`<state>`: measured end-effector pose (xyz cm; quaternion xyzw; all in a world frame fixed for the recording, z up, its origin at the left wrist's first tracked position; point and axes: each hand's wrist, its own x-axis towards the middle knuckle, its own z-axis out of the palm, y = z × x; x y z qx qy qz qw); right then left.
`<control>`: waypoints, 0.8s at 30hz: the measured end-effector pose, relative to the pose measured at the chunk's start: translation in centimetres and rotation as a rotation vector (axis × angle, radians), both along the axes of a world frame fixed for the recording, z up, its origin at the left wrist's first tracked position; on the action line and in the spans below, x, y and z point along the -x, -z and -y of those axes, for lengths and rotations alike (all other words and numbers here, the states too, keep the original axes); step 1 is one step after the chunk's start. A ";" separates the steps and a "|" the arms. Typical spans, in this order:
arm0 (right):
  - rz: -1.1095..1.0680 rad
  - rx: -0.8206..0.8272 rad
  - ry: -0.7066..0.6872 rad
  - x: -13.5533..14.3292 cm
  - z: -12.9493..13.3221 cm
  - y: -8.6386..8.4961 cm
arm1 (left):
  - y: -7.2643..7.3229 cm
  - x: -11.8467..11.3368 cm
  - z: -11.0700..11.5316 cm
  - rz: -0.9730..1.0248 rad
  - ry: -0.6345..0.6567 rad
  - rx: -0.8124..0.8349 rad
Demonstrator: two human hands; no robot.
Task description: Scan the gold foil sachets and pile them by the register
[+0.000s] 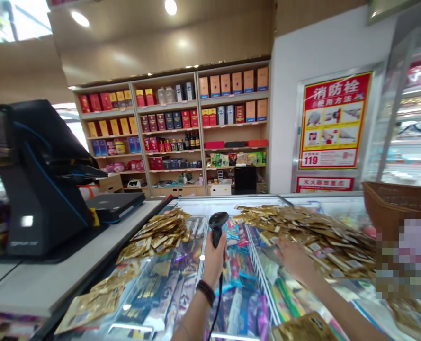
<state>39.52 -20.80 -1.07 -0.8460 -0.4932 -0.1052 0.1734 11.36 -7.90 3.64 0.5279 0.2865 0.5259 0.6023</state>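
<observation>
Scanner [218,219], black, is held upright above the middle of the glass-topped freezer [231,199], its head up and its cord [217,310] running down beside the wrist. I have the left hand [214,255] wrapped around its handle; a dark beaded bracelet [206,292] sits on that wrist.

Right hand [294,255]: stretched forward, palm down, at the near left edge of the right pile of gold packets [327,239]. Its fingers are blurred; I cannot tell whether they pinch a packet.

Left pile of gold packets [160,232] lies on the far left part of the freezer, apart from both hands. One large gold packet [304,329] lies at the near edge, left of the right forearm. Under the glass I see colourful wrapped goods [238,270] and white wire dividers [262,274].

Left side: black register [50,189] and flat black device [121,207] on the pale surface [36,289]. Right side: brown wicker basket [391,208]. Behind: shelves of boxes [200,161] and a red-and-yellow poster [333,123] on the wall.
</observation>
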 end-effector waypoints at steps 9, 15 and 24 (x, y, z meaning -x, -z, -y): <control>-0.045 -0.054 0.012 5.5 -5.3 -1.5 | 1.8 -2.9 1.7 -0.004 0.156 0.067; -0.142 -0.052 0.051 -0.7 -5.7 0.9 | 3.1 -2.6 1.5 0.017 0.120 0.131; -0.622 -0.549 -0.047 -2.5 -4.9 1.5 | 4.2 -3.2 2.9 -0.071 0.203 0.063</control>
